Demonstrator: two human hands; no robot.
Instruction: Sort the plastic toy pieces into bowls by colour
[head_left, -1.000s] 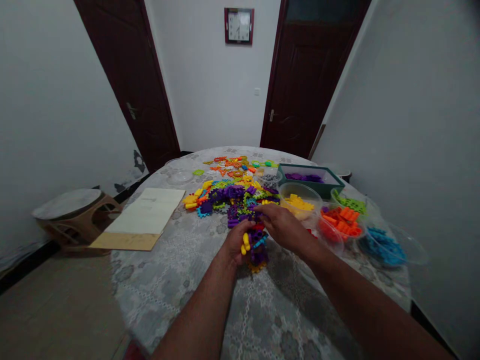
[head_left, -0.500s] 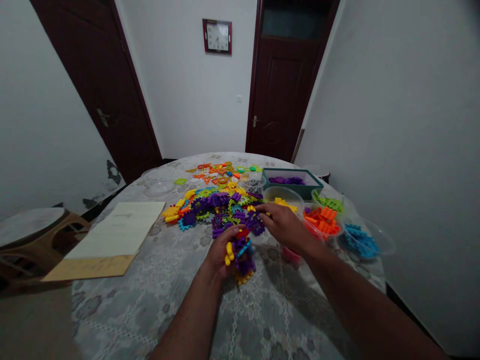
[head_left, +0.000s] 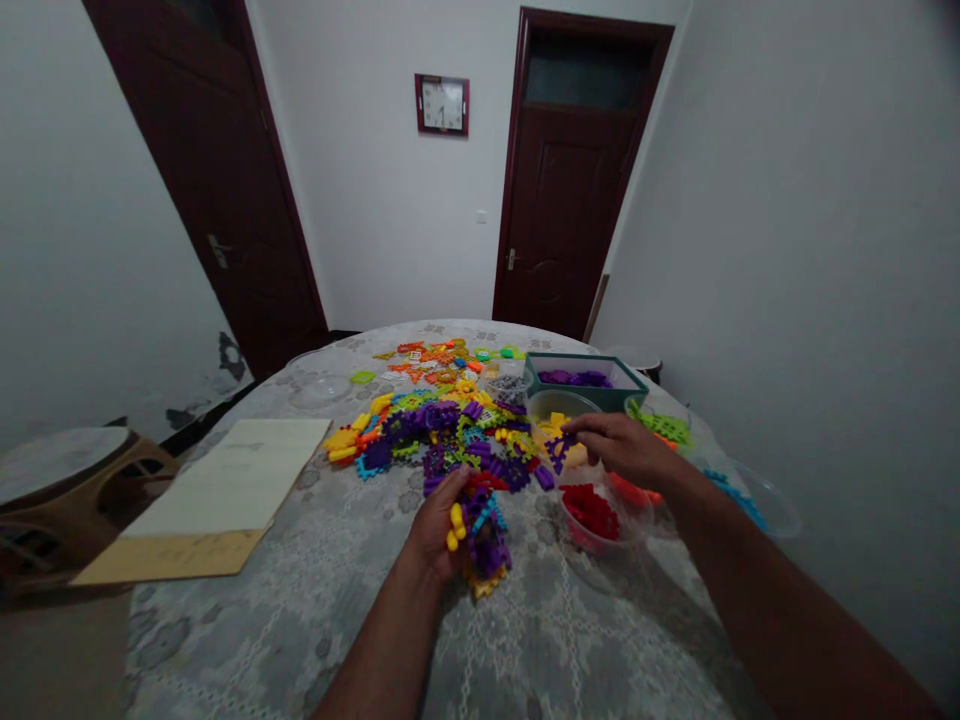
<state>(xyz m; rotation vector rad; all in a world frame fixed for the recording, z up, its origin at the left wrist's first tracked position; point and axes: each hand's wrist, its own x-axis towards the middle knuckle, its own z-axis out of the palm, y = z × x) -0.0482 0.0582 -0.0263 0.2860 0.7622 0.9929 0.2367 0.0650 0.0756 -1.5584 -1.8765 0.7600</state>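
Observation:
My left hand (head_left: pixel 441 528) is wrapped round a cluster of joined plastic building pieces (head_left: pixel 487 540), mostly purple with yellow, blue, red and orange parts. It is held low over the near part of the table. To the right, my right hand (head_left: pixel 621 442) pinches a purple toothed building piece (head_left: pixel 557 452), which hangs from the fingertips by the tub of yellow pieces (head_left: pixel 551 420). Beneath that hand stands a clear tub of red pieces (head_left: pixel 591 512). A mixed heap of building pieces (head_left: pixel 427 420) spreads beyond my left hand.
A green box (head_left: pixel 626 397) with purple pieces stands at the back right. Tubs hold green pieces (head_left: pixel 667 428) and blue pieces (head_left: pixel 735 497) along the right. An open paper pad (head_left: pixel 217 475) lies on the left of the cloth-covered table (head_left: pixel 360 620).
My right hand has moved from the heap to the right, carrying a purple piece, and the red tub has come into fuller view. My left hand keeps its hold. The view has tilted down slightly.

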